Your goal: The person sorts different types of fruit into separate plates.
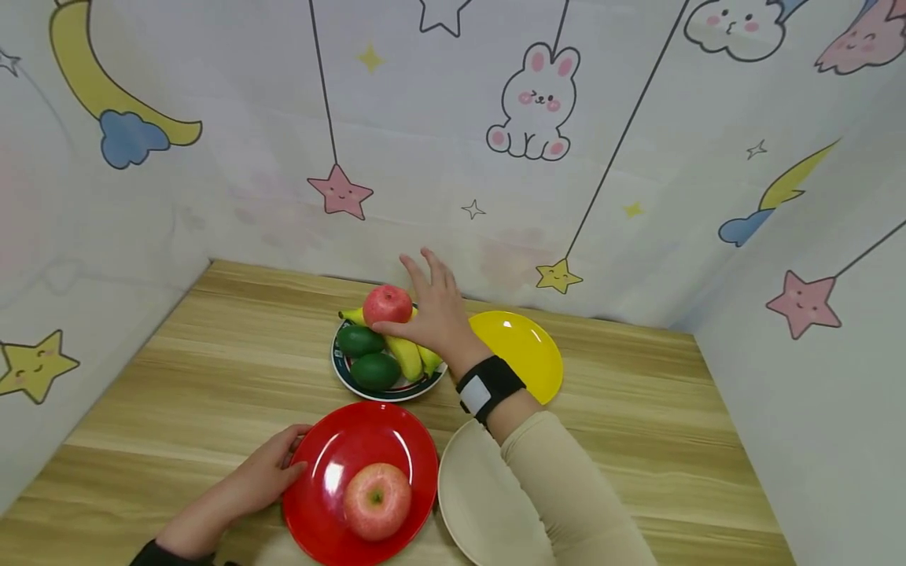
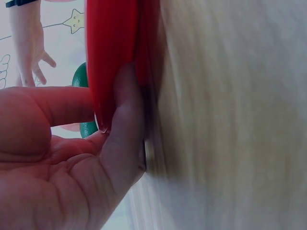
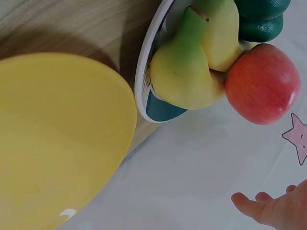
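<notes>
My left hand pinches the left rim of a red plate, thumb above and fingers under the edge, as the left wrist view shows. On that plate lies a pinkish apple. My right hand reaches over a dark-rimmed dish, its fingers spread and holding nothing. Nearest to it is a red apple on top of the dish's bananas; in the right wrist view a gap shows between the fingers and this apple. Two dark green avocados sit at the dish's left.
Right of the dish lies a yellow plate, partly behind the right wrist. A cream plate stands beside the red one, partly covered by the right sleeve. A printed cloth wall rises behind the wooden table.
</notes>
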`<state>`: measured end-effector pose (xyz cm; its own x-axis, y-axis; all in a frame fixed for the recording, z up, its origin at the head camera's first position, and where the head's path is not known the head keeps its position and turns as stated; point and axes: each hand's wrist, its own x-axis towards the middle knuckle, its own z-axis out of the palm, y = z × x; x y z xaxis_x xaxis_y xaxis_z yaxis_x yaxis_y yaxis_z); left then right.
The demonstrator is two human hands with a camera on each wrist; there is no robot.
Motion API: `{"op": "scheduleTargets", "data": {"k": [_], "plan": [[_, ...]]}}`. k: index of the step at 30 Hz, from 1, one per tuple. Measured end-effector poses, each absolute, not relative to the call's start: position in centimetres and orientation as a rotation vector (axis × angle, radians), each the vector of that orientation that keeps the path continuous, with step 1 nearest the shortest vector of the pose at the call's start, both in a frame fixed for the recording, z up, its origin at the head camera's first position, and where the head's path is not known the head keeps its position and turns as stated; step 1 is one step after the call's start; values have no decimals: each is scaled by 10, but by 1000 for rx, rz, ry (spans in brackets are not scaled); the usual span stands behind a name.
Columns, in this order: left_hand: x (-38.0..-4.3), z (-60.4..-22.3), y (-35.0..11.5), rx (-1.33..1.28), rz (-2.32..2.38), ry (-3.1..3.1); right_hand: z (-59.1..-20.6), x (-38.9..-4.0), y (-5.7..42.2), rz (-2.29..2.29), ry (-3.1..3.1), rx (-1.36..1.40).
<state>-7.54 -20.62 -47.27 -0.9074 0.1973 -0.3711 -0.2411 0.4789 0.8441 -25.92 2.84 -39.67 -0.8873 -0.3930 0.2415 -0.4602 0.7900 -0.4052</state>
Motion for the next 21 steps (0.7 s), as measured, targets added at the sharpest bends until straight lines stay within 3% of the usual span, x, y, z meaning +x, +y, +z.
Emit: {"op": "scheduleTargets", "data": {"k": [9,21], "plan": [[-77,-475,-206,-77,1409,2296,-412,-266,13,892,-2895,563],[-77,-473,-205,-97,1422,2285,-421,-274,-11,804,-2917,573]]}}
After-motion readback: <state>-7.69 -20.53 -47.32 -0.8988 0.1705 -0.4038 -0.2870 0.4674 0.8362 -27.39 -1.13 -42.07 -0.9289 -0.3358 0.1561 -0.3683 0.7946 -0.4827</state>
